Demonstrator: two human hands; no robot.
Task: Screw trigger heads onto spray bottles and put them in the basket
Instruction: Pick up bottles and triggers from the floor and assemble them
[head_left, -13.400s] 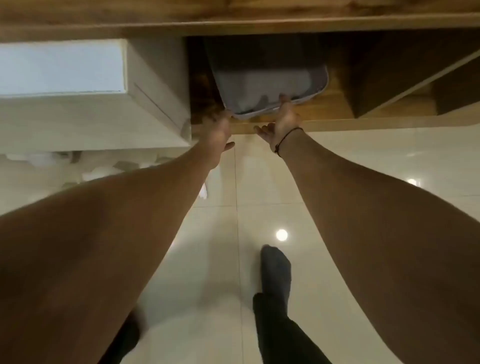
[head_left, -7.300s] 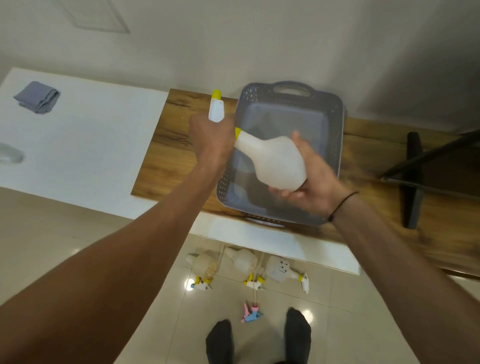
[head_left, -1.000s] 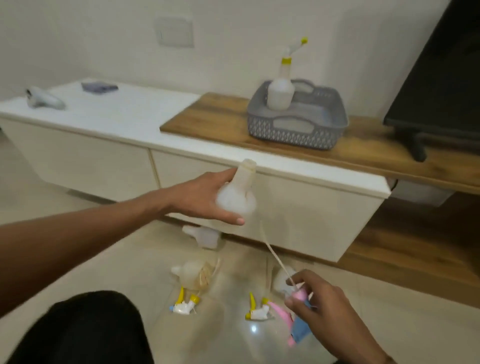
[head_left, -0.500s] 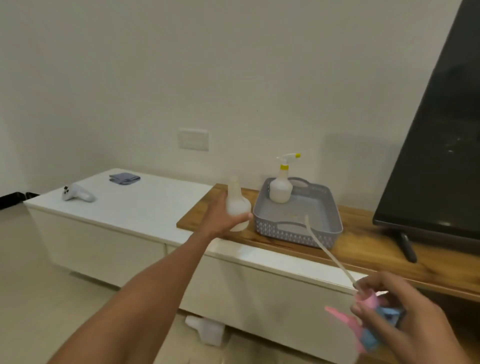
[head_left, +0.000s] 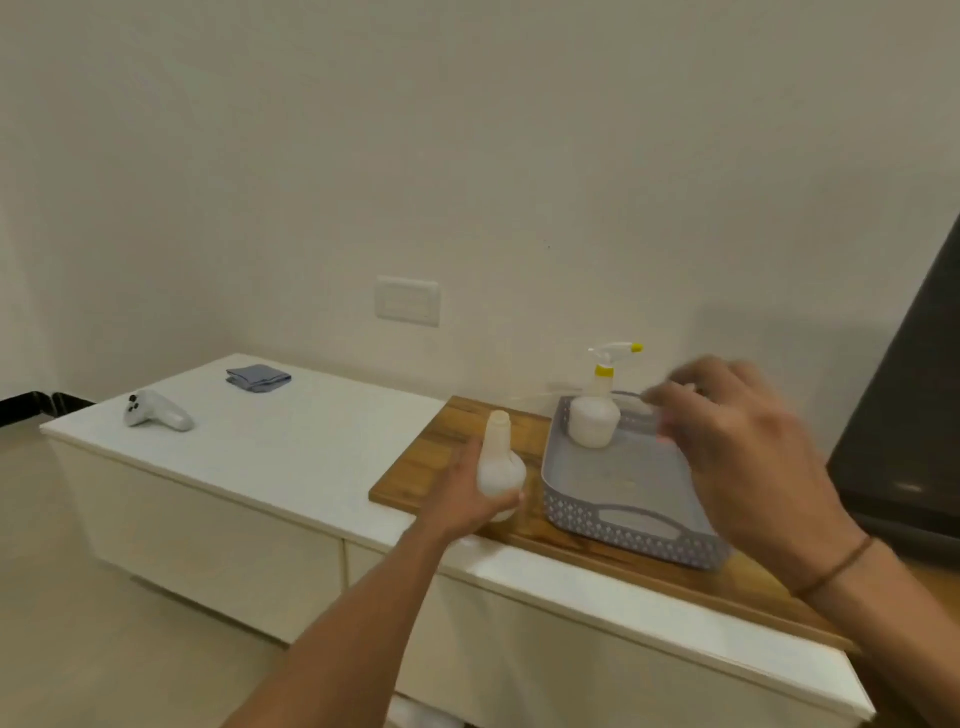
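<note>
Right hand (head_left: 748, 457), blurred and raised over the perforated grey plastic basket (head_left: 631, 525); its grip cannot be made out, though a thin dip tube (head_left: 540, 396) runs leftward from it. Left hand (head_left: 467, 499) is wrapped around an uncapped, bulbous translucent bottle (head_left: 497, 467), upright above the wooden board (head_left: 431, 462). In the basket stands a finished bottle (head_left: 596, 415) with yellow-tipped trigger. Half a second earlier the right hand was low, holding a pink-and-blue trigger head.

Soft, even indoor light; right hand (head_left: 748, 457) motion-blurred.
</note>
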